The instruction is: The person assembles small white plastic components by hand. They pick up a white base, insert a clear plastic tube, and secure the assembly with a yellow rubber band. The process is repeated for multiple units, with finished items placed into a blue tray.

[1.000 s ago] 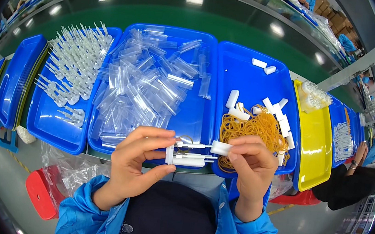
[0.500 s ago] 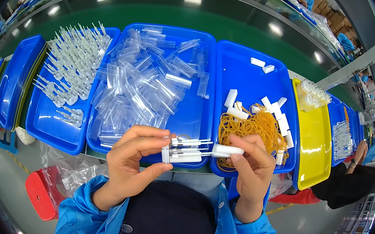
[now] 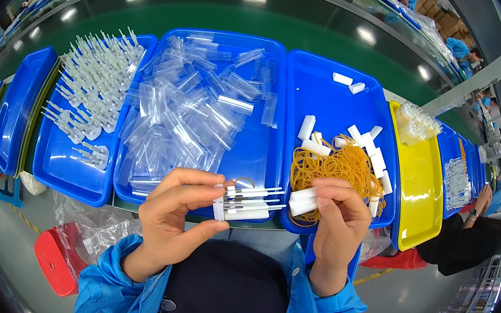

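Observation:
My left hand point(image 3: 176, 219) pinches the base of a white plastic pronged piece point(image 3: 252, 196) between thumb and fingers. Its thin white pins point right, and a thicker white sleeve lies along the pin nearest me. Just past the pin tips, my right hand point(image 3: 339, 225) is closed on white foam blocks point(image 3: 303, 202), seemingly two side by side, apart from the pins. Below that hand, a heap of tan rubber bands point(image 3: 329, 171) and more white blocks point(image 3: 377, 163) lie in a blue tray point(image 3: 325, 97).
A middle blue tray point(image 3: 254, 151) holds clear plastic sleeves point(image 3: 187, 115). Left of it, another blue tray point(image 3: 69, 173) carries many pronged pieces point(image 3: 101, 87). A yellow tray point(image 3: 419, 194) stands right, with a whitish bundle point(image 3: 417, 126) at its far end. Red stools point(image 3: 56, 261) are below.
My right hand has drawn the white blocks slightly right, off the pin tips, and turned them so that a second one shows. My left hand keeps its grip, almost still.

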Motion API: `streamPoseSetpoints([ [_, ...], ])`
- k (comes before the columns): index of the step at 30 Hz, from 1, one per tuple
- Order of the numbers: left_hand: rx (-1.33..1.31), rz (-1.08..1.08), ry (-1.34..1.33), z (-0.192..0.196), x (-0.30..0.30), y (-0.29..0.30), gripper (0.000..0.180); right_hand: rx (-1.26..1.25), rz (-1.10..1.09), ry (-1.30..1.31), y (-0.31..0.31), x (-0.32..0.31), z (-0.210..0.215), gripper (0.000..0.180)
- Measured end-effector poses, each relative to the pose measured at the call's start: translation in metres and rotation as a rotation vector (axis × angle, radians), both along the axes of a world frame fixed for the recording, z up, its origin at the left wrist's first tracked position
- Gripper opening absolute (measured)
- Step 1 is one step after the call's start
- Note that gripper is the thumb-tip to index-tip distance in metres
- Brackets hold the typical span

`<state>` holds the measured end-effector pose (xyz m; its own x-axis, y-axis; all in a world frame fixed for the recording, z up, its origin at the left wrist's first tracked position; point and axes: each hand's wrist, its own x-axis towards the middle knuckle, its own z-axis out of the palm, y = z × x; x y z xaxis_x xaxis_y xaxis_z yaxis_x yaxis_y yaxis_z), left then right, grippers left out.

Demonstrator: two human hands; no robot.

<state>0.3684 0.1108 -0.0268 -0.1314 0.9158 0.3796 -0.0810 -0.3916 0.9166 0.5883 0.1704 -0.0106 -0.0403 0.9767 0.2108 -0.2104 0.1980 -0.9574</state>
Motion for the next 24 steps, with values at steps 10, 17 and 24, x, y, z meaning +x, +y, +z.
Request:
streamPoseSetpoints([
  [10, -0.020, 0.053, 0.055, -0.003, 0.005, 0.000, 0.041, 0.110, 0.092, -0.155, -0.004, -0.005, 0.000, 0.019],
  [17, -0.034, 0.036, 0.116, -0.002, 0.009, 0.001, 0.042, 0.380, 0.011, -0.427, -0.010, -0.013, 0.005, 0.019],
  [24, -0.063, -0.040, 0.016, 0.000, 0.012, 0.004, 0.045, 0.501, 0.095, -0.498, -0.007, -0.023, 0.011, 0.014],
])
